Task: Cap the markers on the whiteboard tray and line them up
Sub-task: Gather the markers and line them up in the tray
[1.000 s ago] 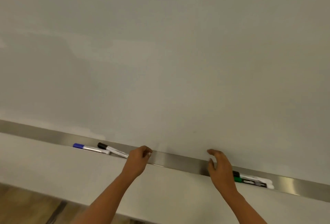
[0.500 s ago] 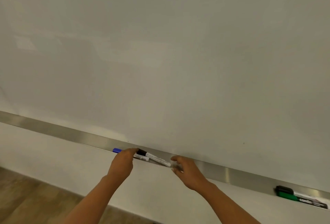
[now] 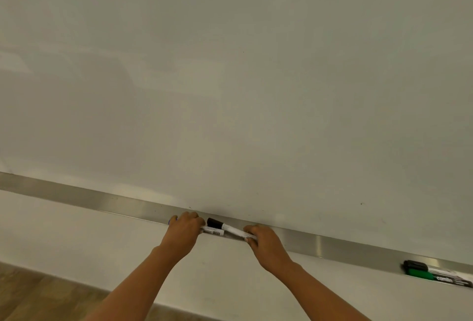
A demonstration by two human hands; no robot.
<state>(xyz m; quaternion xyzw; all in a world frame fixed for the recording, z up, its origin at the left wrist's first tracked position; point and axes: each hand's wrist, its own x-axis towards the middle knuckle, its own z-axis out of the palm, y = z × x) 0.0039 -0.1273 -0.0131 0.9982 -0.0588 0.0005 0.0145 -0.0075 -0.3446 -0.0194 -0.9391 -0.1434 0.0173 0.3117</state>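
Observation:
A long steel tray [image 3: 76,196] runs under the whiteboard [image 3: 230,77]. My left hand [image 3: 184,231] covers and grips the blue-capped marker [image 3: 212,231], whose white barrel end sticks out to the right of my fingers. Just right of it lies a black-capped marker [image 3: 225,226] with a white barrel, and my right hand [image 3: 263,241] pinches its right end. Far right on the tray lie a black-capped marker [image 3: 419,267] and a green-capped marker [image 3: 422,274], side by side and capped.
Below the tray is a white wall panel [image 3: 64,238]. A strip of wooden floor [image 3: 38,295] shows at the lower left. Bare steel tray lies between my right hand and the far-right pair of markers.
My right hand left the green and black markers at the right and came over to the black-capped marker's end. My left hand slid left onto the blue marker. The view shifted left.

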